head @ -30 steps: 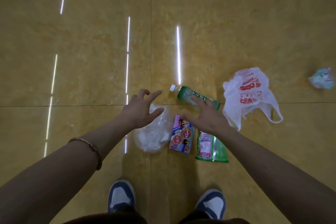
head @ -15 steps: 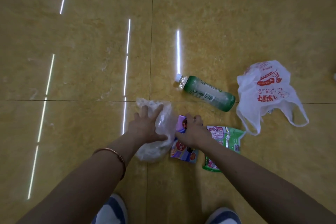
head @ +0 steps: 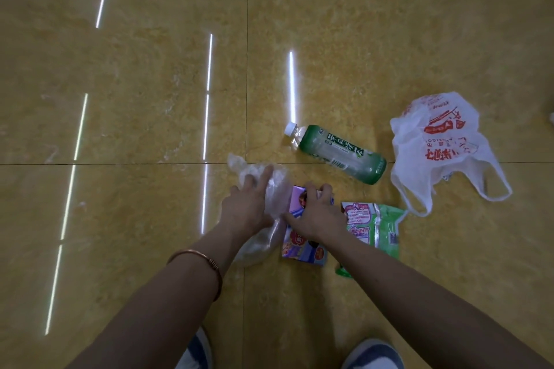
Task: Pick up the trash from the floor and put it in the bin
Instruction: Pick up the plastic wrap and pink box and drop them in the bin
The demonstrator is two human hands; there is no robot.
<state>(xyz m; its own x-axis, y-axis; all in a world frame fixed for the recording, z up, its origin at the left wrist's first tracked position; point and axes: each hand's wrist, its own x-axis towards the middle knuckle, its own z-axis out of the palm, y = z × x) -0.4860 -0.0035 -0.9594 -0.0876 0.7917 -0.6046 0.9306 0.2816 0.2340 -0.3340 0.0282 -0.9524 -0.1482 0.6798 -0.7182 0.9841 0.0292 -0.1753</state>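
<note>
Trash lies on the yellow tiled floor in front of my feet. My left hand (head: 250,207) rests on a crumpled clear plastic bag (head: 257,246), fingers curling over it. My right hand (head: 317,214) grips the top of a purple carton (head: 302,249) lying flat beside the bag. To the right of the carton lies a green and pink snack wrapper (head: 376,226). Farther out a green-labelled plastic bottle (head: 338,153) lies on its side. A white plastic bag with red print (head: 440,144) sits at the far right. No bin is in view.
My two blue and white shoes (head: 373,353) stand at the bottom edge. The glossy floor (head: 135,99) reflects ceiling light strips and stretches bare to the left and far side. A small pale object (head: 551,118) peeks in at the right edge.
Both hands dropped from hovering above the trash down onto it. The left hand settled on the clear bag and the right hand closed on the purple carton.
</note>
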